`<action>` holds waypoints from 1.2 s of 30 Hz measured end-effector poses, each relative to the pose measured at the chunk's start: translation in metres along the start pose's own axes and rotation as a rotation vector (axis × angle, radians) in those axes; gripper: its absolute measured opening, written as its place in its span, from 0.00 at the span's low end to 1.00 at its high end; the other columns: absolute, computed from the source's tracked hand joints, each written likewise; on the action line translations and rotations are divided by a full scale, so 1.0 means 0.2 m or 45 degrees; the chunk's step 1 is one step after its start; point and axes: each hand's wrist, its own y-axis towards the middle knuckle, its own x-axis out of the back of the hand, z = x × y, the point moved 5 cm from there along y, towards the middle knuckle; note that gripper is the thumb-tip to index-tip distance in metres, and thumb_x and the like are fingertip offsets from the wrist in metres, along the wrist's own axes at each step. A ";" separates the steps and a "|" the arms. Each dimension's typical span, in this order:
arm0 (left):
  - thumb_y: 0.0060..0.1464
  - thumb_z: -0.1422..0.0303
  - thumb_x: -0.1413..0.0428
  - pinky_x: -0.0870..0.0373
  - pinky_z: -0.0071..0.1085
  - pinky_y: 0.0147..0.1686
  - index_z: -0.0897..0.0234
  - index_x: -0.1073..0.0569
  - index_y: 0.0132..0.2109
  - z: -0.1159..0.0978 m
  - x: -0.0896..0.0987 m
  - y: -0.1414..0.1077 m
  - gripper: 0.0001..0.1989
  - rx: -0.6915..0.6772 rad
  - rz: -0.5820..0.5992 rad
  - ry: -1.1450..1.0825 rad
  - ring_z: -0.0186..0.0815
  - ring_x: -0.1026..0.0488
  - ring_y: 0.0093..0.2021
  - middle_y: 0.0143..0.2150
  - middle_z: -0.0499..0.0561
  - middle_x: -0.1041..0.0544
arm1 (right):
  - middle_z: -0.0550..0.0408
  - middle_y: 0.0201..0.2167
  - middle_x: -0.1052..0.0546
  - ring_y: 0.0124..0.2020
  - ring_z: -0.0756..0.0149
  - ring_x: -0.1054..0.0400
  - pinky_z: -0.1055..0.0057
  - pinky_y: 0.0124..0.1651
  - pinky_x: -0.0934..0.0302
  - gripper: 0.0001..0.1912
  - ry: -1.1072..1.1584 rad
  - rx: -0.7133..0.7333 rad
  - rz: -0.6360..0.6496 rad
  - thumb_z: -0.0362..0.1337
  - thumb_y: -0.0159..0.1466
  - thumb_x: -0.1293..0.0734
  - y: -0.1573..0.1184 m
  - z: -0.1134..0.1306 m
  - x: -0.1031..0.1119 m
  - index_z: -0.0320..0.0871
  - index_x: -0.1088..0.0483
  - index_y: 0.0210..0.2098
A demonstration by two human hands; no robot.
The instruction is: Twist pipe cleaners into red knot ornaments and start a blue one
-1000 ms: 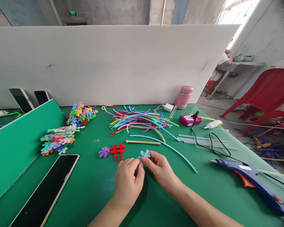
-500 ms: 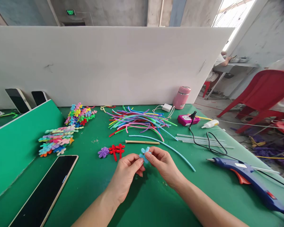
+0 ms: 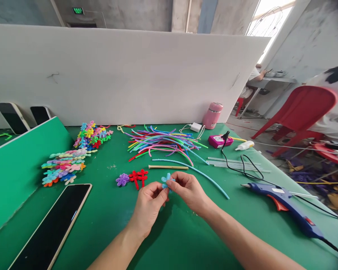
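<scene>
Between my two hands is a light blue pipe-cleaner flower (image 3: 166, 180), held just above the green table. My left hand (image 3: 150, 204) pinches its lower left side with thumb and forefinger. From the right, my right hand (image 3: 188, 191) grips the petals the same way; the fingertips hide part of the flower. Left of my hands lie a purple pipe-cleaner flower (image 3: 122, 180) and red pipe-cleaner pieces (image 3: 138, 178). Beyond them a thin tan stick (image 3: 168, 167) lies crosswise, and a single light blue pipe cleaner (image 3: 205, 175) curves to the right.
A loose heap of coloured pipe cleaners (image 3: 165, 142) lies at the back. Finished flowers (image 3: 64, 165) are piled at left, near a phone (image 3: 52, 225). To the right are a blue glue gun (image 3: 284, 206), clear glue sticks (image 3: 236, 164), a black cord and a pink bottle (image 3: 212, 115).
The view has turned slightly, shifting the scene a little left. Both hands still hold the blue flower, with the fingers moved slightly around it.
</scene>
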 end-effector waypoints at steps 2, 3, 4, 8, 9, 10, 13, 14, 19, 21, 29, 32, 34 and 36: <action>0.43 0.63 0.43 0.44 0.24 0.22 0.66 0.32 0.21 0.01 0.01 -0.01 0.12 -0.020 -0.031 0.000 0.27 0.42 0.21 0.18 0.44 0.36 | 0.60 0.18 0.35 0.21 0.73 0.43 0.75 0.24 0.49 0.13 -0.061 0.002 -0.014 0.44 0.53 0.35 0.00 0.00 -0.01 0.40 0.36 0.23; 0.42 0.63 0.42 0.44 0.24 0.21 0.66 0.32 0.21 0.01 0.01 -0.01 0.12 -0.030 -0.047 0.001 0.27 0.42 0.21 0.17 0.43 0.36 | 0.60 0.17 0.35 0.20 0.73 0.44 0.75 0.23 0.50 0.13 -0.087 0.002 -0.018 0.44 0.53 0.36 0.01 -0.01 -0.01 0.40 0.37 0.22; 0.42 0.63 0.42 0.45 0.24 0.21 0.66 0.32 0.20 0.01 0.02 -0.01 0.12 -0.039 -0.062 0.003 0.27 0.42 0.20 0.17 0.43 0.36 | 0.60 0.17 0.35 0.20 0.73 0.44 0.76 0.23 0.50 0.13 -0.110 0.003 -0.020 0.44 0.53 0.36 0.01 -0.01 -0.02 0.40 0.37 0.22; 0.41 0.63 0.41 0.47 0.23 0.20 0.66 0.30 0.21 0.01 0.03 -0.02 0.11 -0.060 -0.106 -0.003 0.27 0.43 0.20 0.17 0.43 0.36 | 0.61 0.16 0.36 0.19 0.75 0.46 0.76 0.21 0.52 0.12 -0.186 -0.009 -0.053 0.43 0.53 0.36 0.02 -0.02 -0.03 0.40 0.37 0.22; 0.41 0.63 0.41 0.46 0.23 0.20 0.66 0.30 0.21 0.01 0.03 -0.02 0.11 -0.055 -0.114 -0.030 0.27 0.42 0.20 0.17 0.43 0.35 | 0.61 0.16 0.36 0.18 0.75 0.46 0.76 0.21 0.51 0.12 -0.188 -0.014 -0.059 0.43 0.53 0.35 0.02 -0.02 -0.03 0.40 0.37 0.22; 0.41 0.64 0.41 0.45 0.23 0.21 0.66 0.29 0.21 0.02 0.03 -0.01 0.10 -0.043 -0.119 -0.077 0.27 0.41 0.20 0.17 0.43 0.34 | 0.61 0.16 0.36 0.19 0.74 0.45 0.76 0.21 0.50 0.12 -0.173 -0.011 -0.054 0.43 0.53 0.35 0.03 -0.01 -0.03 0.40 0.36 0.22; 0.41 0.65 0.41 0.40 0.25 0.25 0.66 0.27 0.24 0.03 0.03 0.00 0.08 0.028 -0.123 -0.301 0.29 0.38 0.24 0.20 0.45 0.31 | 0.60 0.19 0.33 0.21 0.72 0.40 0.75 0.25 0.45 0.12 -0.046 0.023 -0.010 0.45 0.54 0.36 0.03 0.00 -0.04 0.41 0.35 0.26; 0.41 0.66 0.41 0.39 0.25 0.26 0.66 0.26 0.24 0.04 0.03 0.01 0.07 0.055 -0.122 -0.368 0.29 0.37 0.25 0.21 0.46 0.30 | 0.59 0.20 0.32 0.23 0.71 0.38 0.74 0.27 0.44 0.12 -0.003 0.027 -0.011 0.45 0.55 0.37 0.03 0.00 -0.04 0.41 0.35 0.28; 0.42 0.68 0.41 0.38 0.26 0.28 0.67 0.25 0.25 0.05 0.03 0.02 0.06 0.104 -0.104 -0.504 0.28 0.36 0.25 0.22 0.47 0.29 | 0.58 0.22 0.31 0.25 0.71 0.36 0.72 0.32 0.40 0.11 0.101 0.055 0.028 0.43 0.57 0.38 0.00 -0.02 -0.04 0.40 0.35 0.30; 0.44 0.69 0.42 0.39 0.26 0.29 0.67 0.26 0.25 0.05 0.02 0.02 0.06 0.094 -0.078 -0.501 0.28 0.37 0.25 0.22 0.47 0.29 | 0.58 0.21 0.31 0.24 0.70 0.35 0.71 0.31 0.40 0.10 0.120 0.076 0.058 0.42 0.57 0.38 0.00 -0.04 -0.05 0.40 0.35 0.29; 0.50 0.68 0.47 0.40 0.27 0.32 0.67 0.27 0.26 0.03 0.01 0.00 0.09 0.069 0.058 -0.409 0.31 0.38 0.28 0.22 0.46 0.33 | 0.58 0.21 0.33 0.24 0.71 0.39 0.73 0.28 0.43 0.10 -0.041 0.068 -0.044 0.41 0.57 0.38 0.00 -0.05 0.01 0.40 0.36 0.26; 0.52 0.67 0.49 0.41 0.27 0.32 0.66 0.29 0.26 0.02 0.03 0.01 0.10 0.025 0.053 -0.374 0.31 0.39 0.29 0.24 0.47 0.33 | 0.60 0.20 0.36 0.22 0.73 0.44 0.75 0.25 0.48 0.10 -0.206 0.086 -0.075 0.40 0.57 0.39 -0.01 -0.03 0.02 0.39 0.36 0.26; 0.52 0.66 0.50 0.41 0.27 0.31 0.66 0.31 0.26 0.01 0.04 0.01 0.10 0.009 0.048 -0.339 0.31 0.40 0.29 0.25 0.47 0.34 | 0.60 0.20 0.37 0.22 0.74 0.45 0.76 0.25 0.49 0.10 -0.286 0.096 -0.055 0.39 0.57 0.39 -0.03 -0.02 0.02 0.39 0.36 0.26; 0.52 0.66 0.50 0.42 0.27 0.30 0.65 0.33 0.25 0.02 0.05 0.02 0.11 0.001 0.035 -0.304 0.30 0.41 0.27 0.24 0.46 0.36 | 0.60 0.20 0.37 0.22 0.74 0.46 0.76 0.24 0.50 0.09 -0.350 0.110 -0.019 0.39 0.58 0.39 -0.03 -0.01 0.01 0.38 0.36 0.26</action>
